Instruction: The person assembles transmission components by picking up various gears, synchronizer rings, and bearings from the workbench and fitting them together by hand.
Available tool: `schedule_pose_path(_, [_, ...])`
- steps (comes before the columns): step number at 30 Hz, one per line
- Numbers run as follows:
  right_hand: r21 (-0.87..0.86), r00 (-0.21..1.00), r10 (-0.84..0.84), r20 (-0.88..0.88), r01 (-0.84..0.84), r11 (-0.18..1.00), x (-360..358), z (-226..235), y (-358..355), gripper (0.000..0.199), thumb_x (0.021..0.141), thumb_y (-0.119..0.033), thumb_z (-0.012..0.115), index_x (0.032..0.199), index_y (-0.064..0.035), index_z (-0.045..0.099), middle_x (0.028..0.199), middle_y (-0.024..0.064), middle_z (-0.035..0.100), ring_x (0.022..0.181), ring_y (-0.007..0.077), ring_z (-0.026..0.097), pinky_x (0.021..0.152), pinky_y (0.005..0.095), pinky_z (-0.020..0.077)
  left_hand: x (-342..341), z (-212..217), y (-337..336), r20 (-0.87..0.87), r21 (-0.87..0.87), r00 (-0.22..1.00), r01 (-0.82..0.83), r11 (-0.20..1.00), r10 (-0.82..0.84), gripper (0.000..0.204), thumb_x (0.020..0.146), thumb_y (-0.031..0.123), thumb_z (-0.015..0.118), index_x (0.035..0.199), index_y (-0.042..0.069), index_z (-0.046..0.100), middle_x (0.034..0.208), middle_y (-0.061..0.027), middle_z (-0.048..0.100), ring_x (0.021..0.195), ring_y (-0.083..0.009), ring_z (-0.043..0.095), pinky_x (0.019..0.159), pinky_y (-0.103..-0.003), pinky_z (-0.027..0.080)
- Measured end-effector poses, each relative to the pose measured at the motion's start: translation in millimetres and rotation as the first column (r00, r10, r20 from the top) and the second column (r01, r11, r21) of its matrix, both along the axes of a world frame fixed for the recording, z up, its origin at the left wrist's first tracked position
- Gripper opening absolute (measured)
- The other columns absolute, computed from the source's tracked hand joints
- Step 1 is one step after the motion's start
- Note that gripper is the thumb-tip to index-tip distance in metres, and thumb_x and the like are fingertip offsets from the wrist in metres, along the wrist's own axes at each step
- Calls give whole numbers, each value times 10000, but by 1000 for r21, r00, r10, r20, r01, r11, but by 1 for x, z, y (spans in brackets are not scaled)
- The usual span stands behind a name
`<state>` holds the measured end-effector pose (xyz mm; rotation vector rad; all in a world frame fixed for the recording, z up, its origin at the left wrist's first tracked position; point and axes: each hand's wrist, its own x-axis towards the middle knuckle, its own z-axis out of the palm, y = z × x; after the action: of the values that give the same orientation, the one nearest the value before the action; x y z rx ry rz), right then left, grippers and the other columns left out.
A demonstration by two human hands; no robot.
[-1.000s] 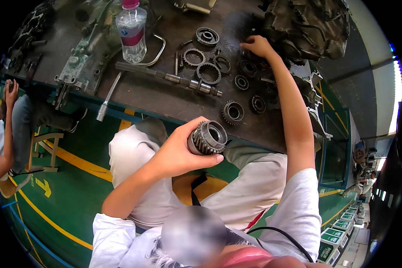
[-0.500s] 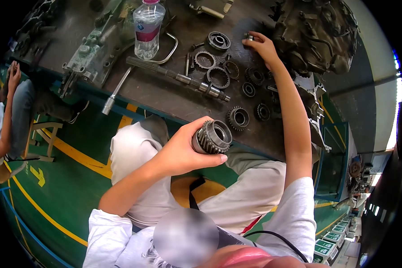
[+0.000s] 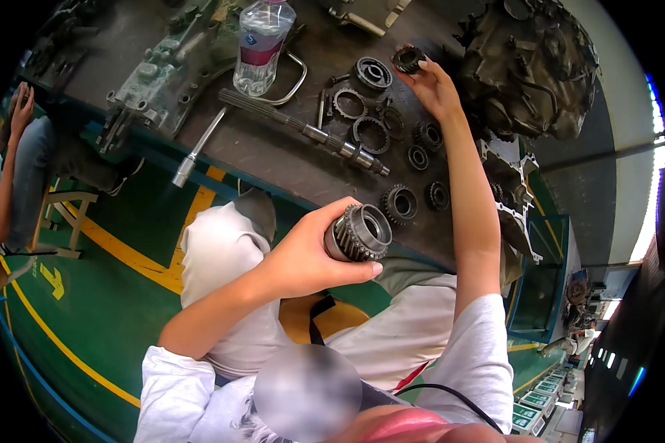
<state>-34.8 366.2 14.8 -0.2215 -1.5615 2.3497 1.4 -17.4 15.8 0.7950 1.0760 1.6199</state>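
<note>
My left hand (image 3: 303, 251) is wrapped round a thick steel gear (image 3: 360, 233) with slanted teeth and a wide collar, held above my lap in front of the table's near edge. Farther off, over the table, my right arm reaches out. The fingers of my right hand (image 3: 436, 92) close on a smaller dark toothed gear (image 3: 408, 60), gripped by its side. Just left of it lies a round gear hub (image 3: 373, 74). Toothed rings (image 3: 370, 136) and several small gears (image 3: 399, 204) lie between my two hands. A long splined shaft (image 3: 303, 129) rests left of them.
On the dark table (image 3: 199, 148) stand a water bottle (image 3: 262, 48), a socket wrench (image 3: 196, 151) jutting over the near edge, and a metal housing (image 3: 151, 81). A bulky gearbox casing (image 3: 532, 74) sits right of my right hand. Another person's hand (image 3: 22, 107) shows at far left.
The gear in my right hand now shows its toothed rim, where only a small shiny part was visible before. My left hand keeps its gear, and the whole view has shifted slightly.
</note>
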Motion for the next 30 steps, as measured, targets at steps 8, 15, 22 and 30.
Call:
schedule_pose_path(8, [313, 976, -48, 210, -21, 949, -3, 7, 3, 485, 814, -152, 670, 1242, 50, 565, 1222, 163, 620, 1126, 279, 591, 1018, 412, 450, 2, 2, 1, -3, 4, 999, 33, 999, -33, 389, 745, 96, 792, 1051, 34, 561, 917, -10, 635, 845, -65, 564, 801, -242, 473])
schedule_pose_path(15, [981, 898, -398, 186, -147, 127, -28, -5, 0, 599, 677, -266, 786, 1219, -49, 651, 1042, 155, 697, 958, 214, 655, 866, 339, 501, 2, -1, 2, -27, -4, 999, 26, 1000, -26, 398, 741, 100, 793, 1059, 29, 564, 909, -22, 640, 845, -70, 569, 802, -248, 478])
schedule_pose_path(22, [968, 888, -391, 243, -199, 151, -37, -2, -7, 618, 629, -279, 763, 1185, -29, 665, 1088, 182, 691, 1008, 279, 657, 918, 344, 490, 0, 0, 2, -48, -44, 998, 50, 998, -52, 415, 736, 102, 815, 1055, 52, 554, 929, 12, 615, 875, -61, 545, 823, -237, 455])
schedule_pose_path(30, [978, 903, -377, 207, -204, 47, -41, -5, -7, 626, 630, -304, 776, 1181, -29, 665, 1124, 191, 680, 1033, 294, 654, 935, 355, 488, 0, 0, 2, -58, -23, 998, 16, 1000, -17, 396, 733, 112, 787, 1051, 24, 569, 916, -35, 650, 850, -81, 573, 811, -260, 474])
